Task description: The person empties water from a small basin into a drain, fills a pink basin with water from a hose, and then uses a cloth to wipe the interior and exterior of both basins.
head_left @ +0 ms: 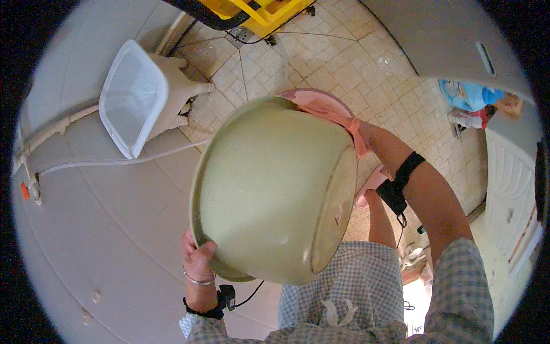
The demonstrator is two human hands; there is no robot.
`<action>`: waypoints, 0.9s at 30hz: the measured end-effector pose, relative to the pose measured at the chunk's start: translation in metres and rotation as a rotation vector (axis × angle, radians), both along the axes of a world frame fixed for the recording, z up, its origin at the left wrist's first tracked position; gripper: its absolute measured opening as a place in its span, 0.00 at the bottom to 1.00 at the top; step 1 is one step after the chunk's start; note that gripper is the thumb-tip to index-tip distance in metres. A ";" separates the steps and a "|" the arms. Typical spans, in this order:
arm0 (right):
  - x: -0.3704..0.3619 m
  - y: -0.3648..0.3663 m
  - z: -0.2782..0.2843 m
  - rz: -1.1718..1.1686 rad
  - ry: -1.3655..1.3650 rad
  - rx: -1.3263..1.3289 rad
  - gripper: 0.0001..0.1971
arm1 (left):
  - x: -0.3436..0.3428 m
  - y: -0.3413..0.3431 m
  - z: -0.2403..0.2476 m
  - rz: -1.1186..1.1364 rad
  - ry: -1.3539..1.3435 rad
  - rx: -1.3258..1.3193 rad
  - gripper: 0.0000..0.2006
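Note:
A large pale green basin (258, 183) is tipped on its side in front of me, its base turned to the right and its opening to the left. My left hand (199, 255) grips the near part of its rim, thumb on the outer side. At the far side, my right hand (329, 109) is at the basin's wall, covered by something orange-pink; I cannot tell whether that is a glove or a cloth. Its fingers do not show. Part of a round pink rim (321, 98), perhaps another basin, shows just beyond the green one.
A white plastic stool (166, 92) lies on its side at the left. A grey hose (114, 162) runs along the wall. Yellow crates (266, 17) stand at the far end near a floor drain (239, 37). Blue bottles (472, 96) stand at the right by a white cabinet (507, 178).

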State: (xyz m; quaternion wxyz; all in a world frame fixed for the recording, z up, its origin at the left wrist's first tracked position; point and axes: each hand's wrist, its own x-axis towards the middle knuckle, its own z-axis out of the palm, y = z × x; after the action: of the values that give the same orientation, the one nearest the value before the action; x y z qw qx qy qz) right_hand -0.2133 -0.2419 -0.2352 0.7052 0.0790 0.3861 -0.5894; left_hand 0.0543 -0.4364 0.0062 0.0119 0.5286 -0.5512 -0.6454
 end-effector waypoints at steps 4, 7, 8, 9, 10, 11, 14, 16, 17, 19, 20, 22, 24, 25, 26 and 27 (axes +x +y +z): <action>0.045 0.011 0.010 -0.377 0.157 -0.081 0.30 | 0.024 -0.026 -0.020 0.030 0.061 0.046 0.20; 0.055 0.037 0.009 -0.396 -0.278 0.129 0.21 | 0.034 -0.026 -0.038 0.242 0.144 0.163 0.19; 0.060 0.049 0.005 -0.404 -0.398 0.186 0.19 | 0.031 -0.025 -0.041 0.308 0.172 0.205 0.19; 0.076 0.057 -0.011 -0.434 -0.403 0.169 0.20 | 0.025 -0.024 -0.044 0.337 0.186 0.233 0.20; 0.085 0.056 -0.012 -0.458 -0.413 0.144 0.20 | 0.016 -0.021 -0.046 0.371 0.201 0.252 0.20; 0.094 0.056 -0.012 -0.530 -0.433 0.135 0.21 | 0.010 -0.018 -0.047 0.405 0.215 0.270 0.21; 0.110 0.038 0.020 -0.685 -0.477 0.175 0.21 | 0.017 -0.014 -0.067 0.480 0.145 0.183 0.22; 0.120 0.039 0.030 -0.718 -0.485 0.288 0.20 | 0.013 -0.005 -0.074 0.512 0.115 0.141 0.22; 0.129 0.044 0.026 -0.743 -0.413 0.301 0.22 | 0.010 0.001 -0.078 0.536 0.113 0.151 0.22; 0.155 0.051 0.014 -0.772 -0.284 0.336 0.24 | 0.001 0.017 -0.081 0.580 0.077 0.089 0.22; 0.165 0.050 0.014 -0.776 -0.221 0.364 0.24 | 0.001 0.024 -0.085 0.645 0.061 0.107 0.21; 0.183 0.037 0.022 -0.776 0.003 0.456 0.21 | 0.004 0.036 -0.101 0.772 0.026 0.150 0.20; 0.192 0.015 0.035 -0.757 0.342 0.582 0.20 | 0.007 0.050 -0.116 0.825 0.057 0.151 0.17; 0.195 0.014 0.047 -0.636 0.566 0.580 0.21 | 0.010 0.055 -0.120 0.820 0.082 0.158 0.17; 0.197 0.016 0.060 -0.506 0.792 0.577 0.22 | 0.008 0.060 -0.122 0.815 0.108 0.172 0.16; 0.199 0.015 0.071 -0.409 0.932 0.548 0.23 | 0.004 0.065 -0.121 0.818 0.071 0.160 0.15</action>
State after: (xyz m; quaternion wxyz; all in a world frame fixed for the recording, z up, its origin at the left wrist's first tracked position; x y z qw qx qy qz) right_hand -0.0138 -0.2271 -0.1638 0.2864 0.0637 0.7713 -0.5647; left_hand 0.0586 -0.3709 -0.1148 0.2450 0.6806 -0.2432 -0.6462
